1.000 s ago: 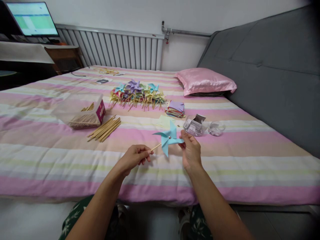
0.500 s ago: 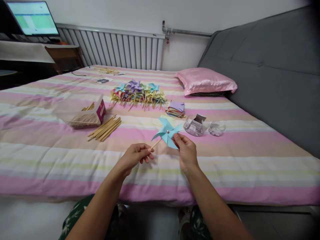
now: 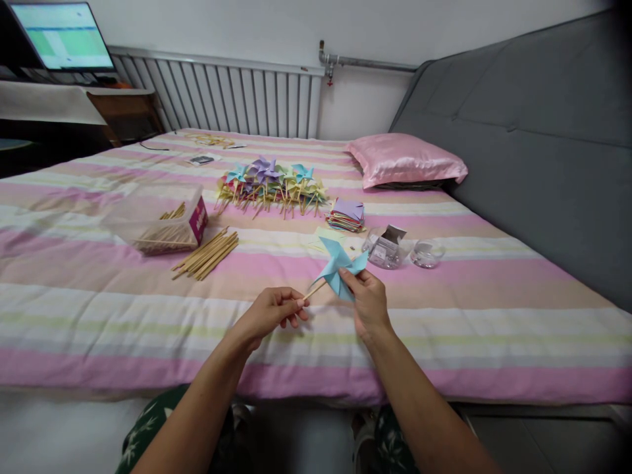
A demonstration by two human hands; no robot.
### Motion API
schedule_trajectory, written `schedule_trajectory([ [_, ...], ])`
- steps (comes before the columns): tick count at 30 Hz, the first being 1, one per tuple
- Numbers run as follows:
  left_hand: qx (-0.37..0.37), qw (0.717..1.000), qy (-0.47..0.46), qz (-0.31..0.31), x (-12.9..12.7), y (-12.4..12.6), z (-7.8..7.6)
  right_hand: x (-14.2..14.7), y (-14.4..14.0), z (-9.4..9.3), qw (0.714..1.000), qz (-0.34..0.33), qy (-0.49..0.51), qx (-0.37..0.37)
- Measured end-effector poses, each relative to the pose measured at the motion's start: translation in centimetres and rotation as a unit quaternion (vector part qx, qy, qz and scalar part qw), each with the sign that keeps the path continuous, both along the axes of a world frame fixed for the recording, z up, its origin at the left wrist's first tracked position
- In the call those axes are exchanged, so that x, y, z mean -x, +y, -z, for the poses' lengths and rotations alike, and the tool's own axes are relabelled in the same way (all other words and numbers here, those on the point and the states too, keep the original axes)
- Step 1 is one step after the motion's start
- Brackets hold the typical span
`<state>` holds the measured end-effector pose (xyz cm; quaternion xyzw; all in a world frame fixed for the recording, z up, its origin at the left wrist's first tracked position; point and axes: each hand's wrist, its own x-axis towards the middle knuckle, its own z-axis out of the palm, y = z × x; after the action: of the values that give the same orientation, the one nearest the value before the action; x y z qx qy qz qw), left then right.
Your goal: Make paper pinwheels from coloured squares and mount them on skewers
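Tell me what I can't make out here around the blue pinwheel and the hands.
Head view only:
- Blue pinwheel: its near blade is covered by the right hand, and its centre pin is too small to see.
- Stick: its lower end is hidden in the left hand.
- Clear tub: the contents are too small to tell.
- Monitor: cut off by the top edge, and its text is blurred.

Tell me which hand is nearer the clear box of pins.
Right. The right hand sits just below the clear box, pinching the blue pinwheel; the left hand holds its stick, farther left.
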<state>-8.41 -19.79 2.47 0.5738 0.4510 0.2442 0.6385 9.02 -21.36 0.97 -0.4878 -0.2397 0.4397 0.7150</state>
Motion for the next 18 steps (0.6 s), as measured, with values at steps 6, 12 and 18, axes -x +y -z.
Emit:
schedule_trajectory([
  [6,0.007,1.0,-0.01,0.018,-0.39,-0.2,0.28,0.07,-0.13,-0.2,1.0,0.014,0.0,-0.003],
  [12,0.004,0.999,-0.016,0.029,-0.35,-0.24,0.4,0.08,-0.06,-0.06,0.999,0.028,-0.004,-0.025],
  [18,0.006,0.999,-0.016,0.038,-0.27,-0.19,0.51,0.07,-0.04,-0.18,0.999,0.028,-0.005,-0.015],
])
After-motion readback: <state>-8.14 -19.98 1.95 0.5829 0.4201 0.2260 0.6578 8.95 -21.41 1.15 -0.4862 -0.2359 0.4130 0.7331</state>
